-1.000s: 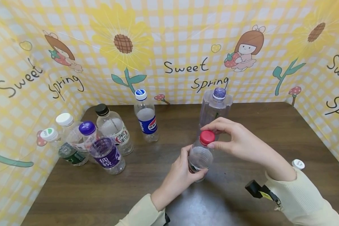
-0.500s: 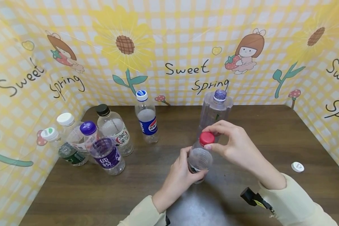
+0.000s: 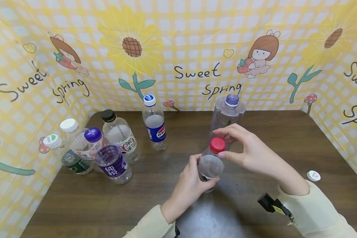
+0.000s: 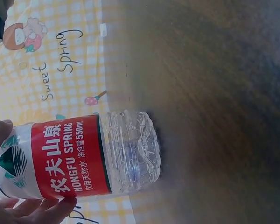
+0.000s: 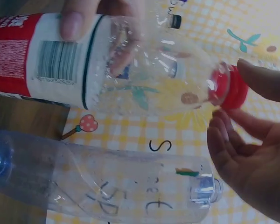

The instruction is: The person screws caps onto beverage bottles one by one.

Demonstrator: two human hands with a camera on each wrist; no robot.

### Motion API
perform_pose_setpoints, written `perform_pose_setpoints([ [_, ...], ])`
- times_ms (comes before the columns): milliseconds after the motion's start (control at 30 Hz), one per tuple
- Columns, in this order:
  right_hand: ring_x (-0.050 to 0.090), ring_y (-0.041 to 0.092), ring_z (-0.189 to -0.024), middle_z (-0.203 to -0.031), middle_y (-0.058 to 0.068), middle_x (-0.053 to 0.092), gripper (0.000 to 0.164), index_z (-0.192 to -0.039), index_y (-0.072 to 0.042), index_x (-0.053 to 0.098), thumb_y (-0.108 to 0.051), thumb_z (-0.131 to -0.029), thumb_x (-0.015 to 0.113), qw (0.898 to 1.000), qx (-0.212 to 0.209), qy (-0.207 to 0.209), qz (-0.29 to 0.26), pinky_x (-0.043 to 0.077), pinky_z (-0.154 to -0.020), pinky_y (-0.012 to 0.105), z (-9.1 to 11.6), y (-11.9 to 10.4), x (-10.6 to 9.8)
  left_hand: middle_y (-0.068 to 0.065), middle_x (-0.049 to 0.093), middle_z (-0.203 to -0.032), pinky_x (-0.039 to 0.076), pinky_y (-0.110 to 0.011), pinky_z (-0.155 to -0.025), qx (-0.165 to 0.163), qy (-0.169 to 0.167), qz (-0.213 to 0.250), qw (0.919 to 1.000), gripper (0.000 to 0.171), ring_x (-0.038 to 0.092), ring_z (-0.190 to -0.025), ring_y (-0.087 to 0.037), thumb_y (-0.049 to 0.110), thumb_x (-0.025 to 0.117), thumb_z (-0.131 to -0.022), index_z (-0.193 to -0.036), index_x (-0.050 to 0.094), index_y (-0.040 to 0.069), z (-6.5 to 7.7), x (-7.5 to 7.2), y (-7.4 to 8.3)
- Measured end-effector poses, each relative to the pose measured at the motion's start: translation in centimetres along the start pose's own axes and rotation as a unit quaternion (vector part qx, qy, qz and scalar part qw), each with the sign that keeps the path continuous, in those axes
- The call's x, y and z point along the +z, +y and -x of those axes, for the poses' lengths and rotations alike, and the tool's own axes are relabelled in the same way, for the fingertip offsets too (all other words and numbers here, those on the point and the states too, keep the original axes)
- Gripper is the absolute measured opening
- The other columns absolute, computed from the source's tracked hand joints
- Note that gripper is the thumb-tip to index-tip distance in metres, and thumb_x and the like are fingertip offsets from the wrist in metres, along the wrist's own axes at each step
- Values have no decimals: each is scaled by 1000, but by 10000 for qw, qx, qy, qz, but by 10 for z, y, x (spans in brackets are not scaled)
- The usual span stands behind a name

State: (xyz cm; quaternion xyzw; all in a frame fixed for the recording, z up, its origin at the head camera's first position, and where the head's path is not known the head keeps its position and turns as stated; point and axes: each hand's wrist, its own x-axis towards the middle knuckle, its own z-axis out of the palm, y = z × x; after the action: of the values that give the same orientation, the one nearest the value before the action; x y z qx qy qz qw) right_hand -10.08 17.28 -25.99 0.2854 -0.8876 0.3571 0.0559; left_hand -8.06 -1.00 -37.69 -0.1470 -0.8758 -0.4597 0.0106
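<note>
My left hand (image 3: 188,186) grips a clear plastic water bottle (image 4: 70,158) with a red and white label, round its middle. The bottle stands upright near the middle of the table, its base low over the wood in the left wrist view. On its neck is a red bottle cap (image 3: 217,145). The thumb and curled fingers of my right hand (image 3: 250,148) are around this cap. In the right wrist view the thumb lies against one side of the cap (image 5: 235,88) and the fingertips are at the other side.
Behind the right hand stands a larger capless clear bottle (image 3: 226,110). A Pepsi bottle (image 3: 156,132) is at the back. Several capped empties, including a purple-labelled bottle (image 3: 111,162), cluster at left. A loose white cap (image 3: 313,176) lies at right on the brown table (image 3: 166,211).
The right hand shifts slightly around the red cap, its forefinger lifting a little from the cap's far side. The left hand keeps its hold on the bottle, nearly still.
</note>
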Motion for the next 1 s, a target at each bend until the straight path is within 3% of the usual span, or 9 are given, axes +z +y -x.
perform_pose_setpoints([
  [167,57,5,-102,-115,-1,63,42,-122,-10,62,-4,-81,72,9982,-495,-333,-31,50,-87,25,-1,4,-6,-13,58,-123,52,-41,-94,-118,-124,5,9999,73,60,-108,-23,29,81,-76,-130,36,8,-1,0,0],
  [533,61,13,-99,-114,2,63,36,-120,-8,64,-8,-84,69,9958,-759,-516,66,51,-83,27,-4,2,-7,-14,57,-123,52,-41,-93,-198,-206,-63,9996,74,60,-108,-24,29,81,-75,-128,36,7,-3,-1,2],
  [733,60,12,-93,-107,1,64,34,-114,-7,66,-5,-80,73,9979,-545,-198,282,51,-80,27,-4,1,-2,-13,58,-123,52,-40,-94,-202,-65,-21,9998,72,61,-108,-23,28,82,-74,-128,37,8,-2,1,2],
  [1000,59,14,-90,-101,2,66,32,-106,-8,69,-7,-76,78,9990,105,387,173,49,-80,29,-4,-3,8,-12,59,-119,53,-40,-90,-393,232,-176,9988,72,61,-105,-23,31,82,-73,-126,39,9,0,3,7],
])
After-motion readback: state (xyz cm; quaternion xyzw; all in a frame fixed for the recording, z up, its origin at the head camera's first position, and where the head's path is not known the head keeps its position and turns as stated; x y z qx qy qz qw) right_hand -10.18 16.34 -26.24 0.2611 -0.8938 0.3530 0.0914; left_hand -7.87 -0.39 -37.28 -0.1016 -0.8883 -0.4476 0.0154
